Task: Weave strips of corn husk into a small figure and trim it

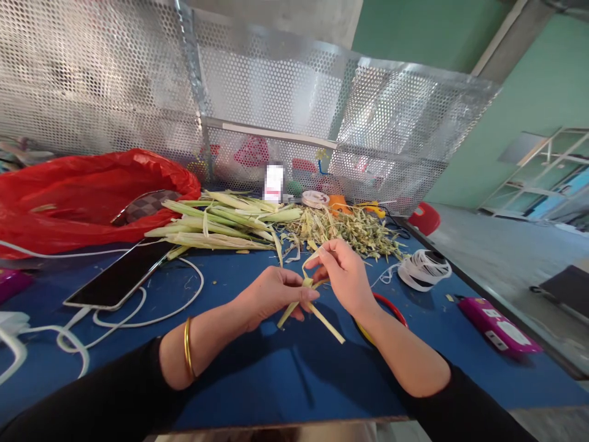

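Over the blue tabletop, my left hand [271, 291] pinches a pale yellow-green folded leaf strip [327, 322] between thumb and fingers. Two ends of the strip stick out below the fingers, one toward the lower right. My right hand [345, 276] closes thumb and forefinger on another end of it, which loops up from the small folded knot. Behind the hands lies a pile of long green and pale leaves, like corn husks [221, 224]. Right of that pile is a heap of small knotted leaf pieces [354, 230].
At left are a red plastic bag [27, 196], a tablet [117, 276] and a white charging cable [201, 288]. A spool of white cord [423, 270] and a purple packet [497, 325] lie at right. Red-handled pliers or scissors [391, 305] are partly under my right forearm. Perforated metal mesh [285, 80] stands behind.
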{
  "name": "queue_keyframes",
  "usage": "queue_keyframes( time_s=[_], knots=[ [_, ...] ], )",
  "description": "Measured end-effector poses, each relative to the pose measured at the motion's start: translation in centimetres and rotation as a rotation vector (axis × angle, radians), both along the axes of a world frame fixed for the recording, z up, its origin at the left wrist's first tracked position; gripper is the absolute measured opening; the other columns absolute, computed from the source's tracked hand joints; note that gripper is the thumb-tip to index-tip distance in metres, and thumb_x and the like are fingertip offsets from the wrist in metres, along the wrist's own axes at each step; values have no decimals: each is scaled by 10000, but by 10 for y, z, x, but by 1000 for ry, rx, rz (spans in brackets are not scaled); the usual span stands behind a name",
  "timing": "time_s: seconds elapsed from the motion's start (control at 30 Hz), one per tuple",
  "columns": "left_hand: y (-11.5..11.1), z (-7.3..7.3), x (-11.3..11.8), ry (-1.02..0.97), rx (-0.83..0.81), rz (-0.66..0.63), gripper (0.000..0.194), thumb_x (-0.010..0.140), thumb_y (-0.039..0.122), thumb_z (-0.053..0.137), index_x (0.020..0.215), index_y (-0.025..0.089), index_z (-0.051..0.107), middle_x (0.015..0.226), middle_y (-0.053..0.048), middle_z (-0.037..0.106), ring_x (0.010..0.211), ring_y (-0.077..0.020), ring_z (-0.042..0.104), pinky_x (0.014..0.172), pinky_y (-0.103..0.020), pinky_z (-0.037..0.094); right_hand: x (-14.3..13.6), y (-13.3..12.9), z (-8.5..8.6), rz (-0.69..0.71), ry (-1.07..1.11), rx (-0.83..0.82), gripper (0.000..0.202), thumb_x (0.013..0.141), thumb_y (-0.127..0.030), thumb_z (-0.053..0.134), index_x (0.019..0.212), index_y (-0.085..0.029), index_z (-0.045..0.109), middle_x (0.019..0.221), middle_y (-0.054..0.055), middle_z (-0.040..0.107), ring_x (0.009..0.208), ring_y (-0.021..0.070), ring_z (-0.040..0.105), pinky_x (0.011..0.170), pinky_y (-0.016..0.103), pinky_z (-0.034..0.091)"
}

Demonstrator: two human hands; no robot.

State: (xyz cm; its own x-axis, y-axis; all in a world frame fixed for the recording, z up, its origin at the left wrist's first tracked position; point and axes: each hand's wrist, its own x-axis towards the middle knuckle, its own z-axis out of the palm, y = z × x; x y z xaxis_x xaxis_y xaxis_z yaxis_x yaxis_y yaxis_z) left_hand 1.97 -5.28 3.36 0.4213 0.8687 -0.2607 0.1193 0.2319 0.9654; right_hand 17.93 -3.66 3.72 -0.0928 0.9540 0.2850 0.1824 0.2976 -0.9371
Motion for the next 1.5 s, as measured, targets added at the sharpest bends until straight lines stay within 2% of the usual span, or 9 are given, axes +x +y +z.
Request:
queue_keyframes(
  time_s=[0.3,0.43,0.53,0.67,0.9,1.03,1.23,1.37,1.5],
  knots=[
    [-1,-3,3,-4,-16,27,274,624,372,755,576,118,667,521,-5,601,443,-82,537,469,-188,418,-1,1,-1,43,-38,44,145,889,-315,476,799,-204,500,724,32,713,737,172,668,764,337,505],
    [-1,-1,3,-70,-82,169,264,618,361,768,653,111,692,550,-7,618,461,-73,546,506,-184,446,3,11,-5,-77,11,119,198,816,-363,589,931,-206,553,979,61,682,873,182,618,808,332,460],
    [0,0,1,-91,-66,247,254,629,350,766,666,110,692,566,-12,629,474,-74,555,514,-180,454,5,15,-7,-183,147,-47,351,719,-445,677,946,-191,593,800,17,625,697,148,569,655,278,448],
    [2,-3,2,-92,-50,233,227,643,328,751,648,108,697,543,-11,618,475,-80,552,530,-195,475,1,10,-8,112,137,-274,304,713,-456,667,664,-161,618,539,-40,508,461,81,418,499,240,345],
    [2,-4,3,-85,-14,186,246,637,321,755,530,129,645,524,-9,619,463,-84,551,507,-194,454,-5,9,-14,-46,298,-254,265,646,-405,705,599,-158,622,516,-34,521,443,84,434,478,244,334],
    [1,-2,4,-93,-19,190,252,625,315,766,515,125,643,518,-19,622,456,-92,556,508,-205,453,-4,12,-17,-47,308,-263,291,641,-438,704,614,-160,623,528,-33,524,451,93,450,490,253,357],
    [8,1,-3,-280,-49,494,228,600,318,788,672,119,704,602,-29,657,565,-111,601,608,-219,490,-2,13,-14,-136,236,-217,293,680,-456,669,772,-178,651,729,14,640,568,139,556,593,287,439],
    [9,1,-5,-404,39,593,262,605,361,784,708,131,708,643,-22,662,608,-107,589,587,-196,463,-12,-2,-13,149,3,-260,212,713,-374,661,693,-163,677,646,2,621,610,147,557,653,284,440],
    [5,-5,2,-406,89,455,289,645,400,754,606,127,667,598,-6,619,528,-82,519,496,-194,407,-23,-14,-17,236,-126,-141,202,777,-343,613,696,-169,676,674,2,620,662,154,539,657,270,417]
  ],
)
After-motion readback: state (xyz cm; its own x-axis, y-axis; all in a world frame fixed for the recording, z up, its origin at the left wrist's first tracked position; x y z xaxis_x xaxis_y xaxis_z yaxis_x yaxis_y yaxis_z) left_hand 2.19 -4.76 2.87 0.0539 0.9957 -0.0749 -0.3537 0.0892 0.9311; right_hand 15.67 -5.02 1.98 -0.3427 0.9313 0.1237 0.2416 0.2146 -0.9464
